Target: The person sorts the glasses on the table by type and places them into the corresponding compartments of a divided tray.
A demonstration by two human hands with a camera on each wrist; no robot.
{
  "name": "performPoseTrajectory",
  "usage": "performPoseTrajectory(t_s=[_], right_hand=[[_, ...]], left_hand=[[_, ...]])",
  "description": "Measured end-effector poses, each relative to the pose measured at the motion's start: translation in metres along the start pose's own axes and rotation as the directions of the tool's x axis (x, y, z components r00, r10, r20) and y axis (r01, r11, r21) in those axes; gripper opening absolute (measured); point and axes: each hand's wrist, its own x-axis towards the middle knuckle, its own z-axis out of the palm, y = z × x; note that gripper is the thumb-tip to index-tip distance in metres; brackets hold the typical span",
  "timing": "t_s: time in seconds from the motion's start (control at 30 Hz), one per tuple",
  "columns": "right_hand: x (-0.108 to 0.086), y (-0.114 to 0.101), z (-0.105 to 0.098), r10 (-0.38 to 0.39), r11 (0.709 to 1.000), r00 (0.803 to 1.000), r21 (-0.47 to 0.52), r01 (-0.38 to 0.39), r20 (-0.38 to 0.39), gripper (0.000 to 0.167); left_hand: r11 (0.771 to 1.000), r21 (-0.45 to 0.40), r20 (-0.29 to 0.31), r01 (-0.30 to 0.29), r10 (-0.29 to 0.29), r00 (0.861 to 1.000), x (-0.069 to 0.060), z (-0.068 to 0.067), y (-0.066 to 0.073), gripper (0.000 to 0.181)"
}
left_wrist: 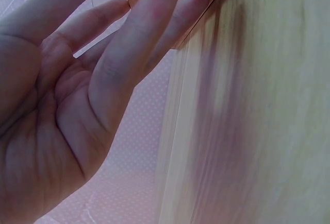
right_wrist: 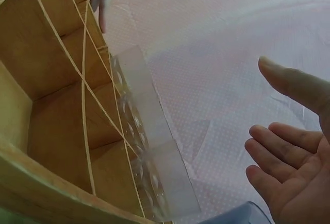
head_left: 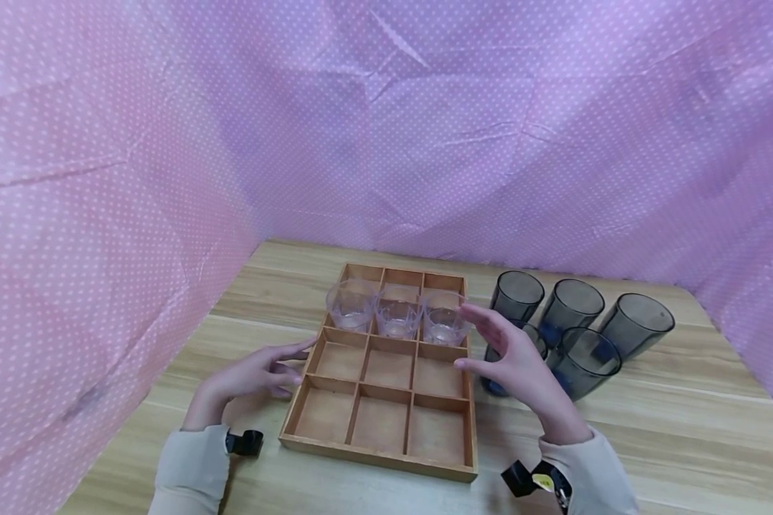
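A curtain [head_left: 386, 143] backs the tabletop [head_left: 702, 415]. A wooden tray [head_left: 380, 458] lies near its far edge; five dark glasses [head_left: 573, 309], toward the right, stand partly behind the right hand [head_left: 515, 360], fingers apart. The left hand [head_left: 258, 372], fingers loose, touches the tray. Clear cups [head_left: 398, 315] stand inside; only the right wrist view shows them untouched.

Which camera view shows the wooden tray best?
The head view shows the wooden tray nearly whole, from above. The right wrist view cuts part off; the left wrist view shows only a small piece by the fingers.
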Motion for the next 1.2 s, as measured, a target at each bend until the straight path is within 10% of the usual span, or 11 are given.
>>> performPoseTrajectory(t_s=[1.2], right_hand=[[-0.037,0.025,-0.051,-0.049,0.991,0.988,-0.127,0.031,-0.143,0.072]], left_hand=[[1.000,0.009,-0.008,-0.010,0.010,1.000,0.000,0.004,-0.002,0.077]])
